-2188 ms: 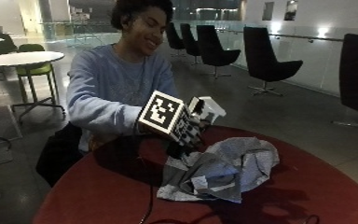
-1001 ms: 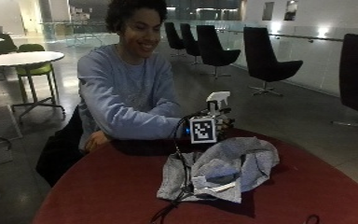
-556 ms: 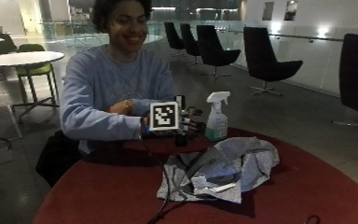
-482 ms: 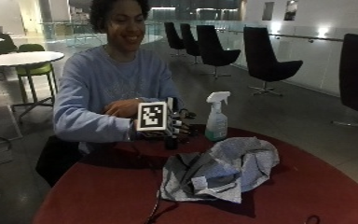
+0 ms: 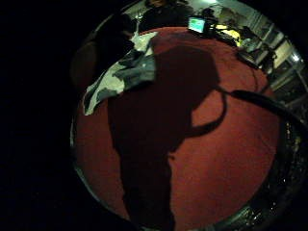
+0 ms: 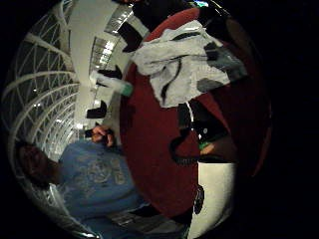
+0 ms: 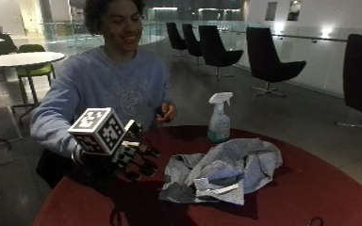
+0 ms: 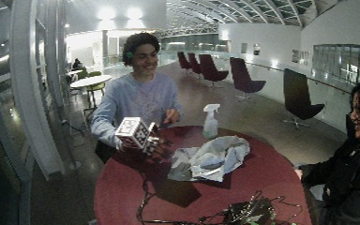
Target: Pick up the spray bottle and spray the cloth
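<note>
A white spray bottle (image 7: 218, 117) with green liquid stands upright on the red round table (image 7: 306, 188), at its far edge behind the cloth. The crumpled grey cloth (image 7: 231, 169) lies mid-table. My gloved right hand (image 7: 134, 157) hovers low over the table to the left of the cloth, apart from the bottle, fingers relaxed and holding nothing. In the wide view the bottle (image 8: 211, 121), cloth (image 8: 214, 157) and hand (image 8: 152, 145) stand the same way. The thumb side palm view shows the bottle (image 6: 112, 83) and cloth (image 6: 184, 62); the other palm view shows the cloth (image 5: 122, 72) on the table.
The person's bare left hand (image 7: 167, 112) is raised near the chest, behind the table. A device with cables (image 8: 242, 213) sits at the table's near edge. A second person (image 8: 355, 154) sits at the right. Black chairs (image 7: 266, 61) stand behind.
The hand held the bottle by the cloth, set it down behind the cloth and let go. It has since drawn back to the left and dropped lower over the table.
</note>
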A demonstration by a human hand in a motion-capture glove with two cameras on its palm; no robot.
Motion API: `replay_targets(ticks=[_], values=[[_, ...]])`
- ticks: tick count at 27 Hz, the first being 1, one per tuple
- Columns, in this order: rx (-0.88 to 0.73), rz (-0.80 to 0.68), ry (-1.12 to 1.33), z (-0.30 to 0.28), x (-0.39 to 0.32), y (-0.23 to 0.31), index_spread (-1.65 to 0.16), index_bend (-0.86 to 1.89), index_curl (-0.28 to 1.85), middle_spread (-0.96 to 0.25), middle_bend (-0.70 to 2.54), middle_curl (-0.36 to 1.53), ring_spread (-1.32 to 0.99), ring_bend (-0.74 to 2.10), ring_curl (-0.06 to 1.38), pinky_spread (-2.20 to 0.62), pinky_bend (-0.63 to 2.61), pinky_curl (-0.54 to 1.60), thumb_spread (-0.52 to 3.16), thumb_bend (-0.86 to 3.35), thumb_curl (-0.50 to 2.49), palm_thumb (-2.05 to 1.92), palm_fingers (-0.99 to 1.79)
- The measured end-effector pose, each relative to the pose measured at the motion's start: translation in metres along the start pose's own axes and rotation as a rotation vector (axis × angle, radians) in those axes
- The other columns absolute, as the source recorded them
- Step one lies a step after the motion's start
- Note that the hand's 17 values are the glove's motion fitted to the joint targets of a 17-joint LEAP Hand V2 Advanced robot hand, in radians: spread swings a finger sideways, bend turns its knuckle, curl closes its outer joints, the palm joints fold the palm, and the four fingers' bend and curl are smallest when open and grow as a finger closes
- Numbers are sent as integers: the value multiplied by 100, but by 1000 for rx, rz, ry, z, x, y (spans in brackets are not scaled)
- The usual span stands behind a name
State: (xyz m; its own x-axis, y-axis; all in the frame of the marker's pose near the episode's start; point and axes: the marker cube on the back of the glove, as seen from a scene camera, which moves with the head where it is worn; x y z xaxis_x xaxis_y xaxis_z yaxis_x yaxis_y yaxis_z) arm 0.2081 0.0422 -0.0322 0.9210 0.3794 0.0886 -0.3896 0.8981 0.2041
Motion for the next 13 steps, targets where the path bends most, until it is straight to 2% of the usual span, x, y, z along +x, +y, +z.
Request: replay_targets(ticks=[5, 13], values=[[0, 39, 91, -11, 25, 11, -38, 18, 32, -3, 25, 40, 2, 27, 31, 19, 15, 31, 110, -1, 46, 81, 61], [15, 49, 103, -14, 33, 15, -37, 18, 34, -3, 26, 40, 2, 25, 31, 19, 14, 29, 111, -1, 47, 84, 62]])
